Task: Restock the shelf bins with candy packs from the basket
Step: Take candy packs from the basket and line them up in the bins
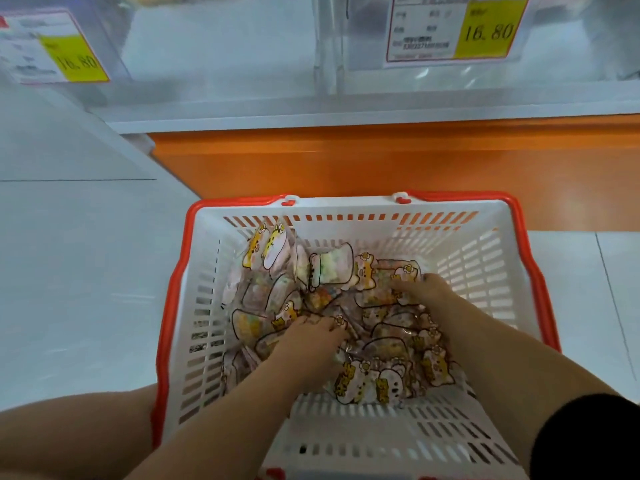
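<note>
One price tag (55,46) marked the left shelf bin (207,46), a clear box at the far side above an orange plinth (346,161). At the near left a bare knee (69,431) sat beside the single basket (173,289), white with a red rim, which stood on the floor just in front of the plinth. Candy packs (332,268) covered its bottom, well over a dozen, overlapped too thickly for an exact count. The left hand (311,341) lay in the middle of the pile with its fingertips pushed down among the packs; whether they pinched one could not be told. The right hand (429,292) reached farther, to the far-right part of the pile. Its fingers rested on a pack that seemed to lie with its long side running left to right, and the blur hid any grip. Packs lay directly under both sets of fingers, so the pick looked to need only a closing of the hand. The right hand was the nearer to the bins, which stood far and above. A second price tag (457,29) fronted the right shelf bin (571,39): two tags, two bins. A black sleeve (588,438) edged the near right.
</note>
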A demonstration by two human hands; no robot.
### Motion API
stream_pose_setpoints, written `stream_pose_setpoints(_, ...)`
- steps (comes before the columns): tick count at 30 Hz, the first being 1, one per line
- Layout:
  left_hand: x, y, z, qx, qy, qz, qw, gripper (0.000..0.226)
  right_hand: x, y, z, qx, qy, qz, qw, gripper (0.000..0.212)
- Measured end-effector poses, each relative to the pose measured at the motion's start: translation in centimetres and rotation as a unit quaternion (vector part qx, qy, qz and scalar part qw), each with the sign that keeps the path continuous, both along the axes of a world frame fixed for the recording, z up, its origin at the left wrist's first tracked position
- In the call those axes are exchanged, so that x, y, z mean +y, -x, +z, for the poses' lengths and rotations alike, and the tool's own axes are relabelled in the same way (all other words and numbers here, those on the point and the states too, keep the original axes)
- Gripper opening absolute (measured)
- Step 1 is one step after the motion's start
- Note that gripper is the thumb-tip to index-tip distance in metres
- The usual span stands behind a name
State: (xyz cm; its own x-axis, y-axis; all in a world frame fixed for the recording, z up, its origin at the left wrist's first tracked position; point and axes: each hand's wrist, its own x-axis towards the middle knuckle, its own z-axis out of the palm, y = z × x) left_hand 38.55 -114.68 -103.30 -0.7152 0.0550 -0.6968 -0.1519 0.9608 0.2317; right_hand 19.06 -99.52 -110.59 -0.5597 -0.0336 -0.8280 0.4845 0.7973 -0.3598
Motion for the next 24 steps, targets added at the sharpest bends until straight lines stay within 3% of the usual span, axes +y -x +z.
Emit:
stream_pose_setpoints(5,-0.1,0.3,0.2,-0.005,0.002,-0.004,1.0,0.057,-0.7,-0.9,1.2,0.051,0.012,0.116,0.992,0.05)
stream_pose_setpoints(7,-0.1,0.5,0.4,-0.019,0.004,-0.006,1.0,0.058,-0.7,-1.7,1.9,0.087,0.02,0.147,0.985,0.041)
stream_pose_setpoints(16,0.1,1.5,2.8,-0.015,0.011,-0.002,1.0,0.056,2.4,-1.3,9.9,0.251,0.043,0.242,0.936,0.022)
stream_pose_setpoints(20,-0.2,2.4,5.5,0.053,-0.081,0.119,0.988,0.054,3.4,-0.4,15.4,0.294,0.074,0.227,0.926,0.025)
stream_pose_setpoints(24,-0.3,3.7,10.7,0.034,-0.164,0.226,0.96,0.04,3.1,-1.1,20.8,0.259,0.195,0.139,0.936,0.046)
